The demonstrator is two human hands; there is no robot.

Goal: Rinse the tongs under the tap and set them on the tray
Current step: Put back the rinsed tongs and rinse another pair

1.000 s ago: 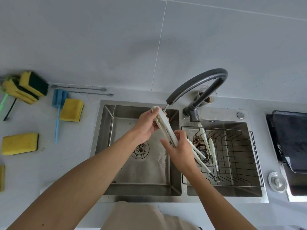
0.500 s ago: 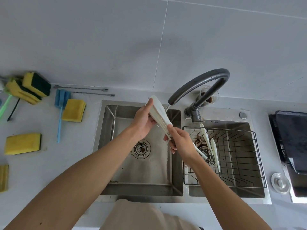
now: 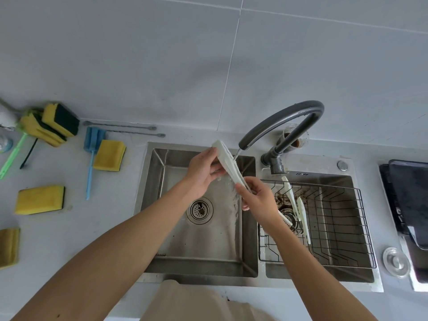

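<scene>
- At the far left of the grey counter (image 3: 69, 228), stacked yellow-and-dark sponges (image 3: 52, 123) lean by the wall, with a green-handled brush (image 3: 12, 156) beside them.
- Further along lie a yellow sponge (image 3: 39, 199), a blue-handled brush (image 3: 90, 158) and a second yellow sponge (image 3: 109, 155); two thin grey rods (image 3: 125, 129) lie along the wall behind them.
- The left basin of the steel sink (image 3: 148, 205) shows its round drain (image 3: 199, 210) and wet splashes on the floor.
- The left hand (image 3: 202, 172) reaches over this basin and holds the upper end of the white tongs (image 3: 228, 164), thumb on top and fingers curled beneath.
- The tongs slant from upper left to lower right above the left basin, arms pressed close together; a thin stream from the spout of the dark curved tap (image 3: 289, 121) lands on them near their middle.
- The right hand (image 3: 259, 198) pinches the lower end of the tongs between thumb and curled fingers, just over the divider between the basins.
- In the right basin sits a black wire rack (image 3: 361, 228), with brown residue near the drain and another pair of white tongs (image 3: 298, 209) lying in it.
- A glass (image 3: 297, 137) with brown dregs stands behind the tap.
- A small clear lid (image 3: 396, 261) rests on the counter to the right of the sink, and a dark tray (image 3: 407, 193) lies at the right edge.
</scene>
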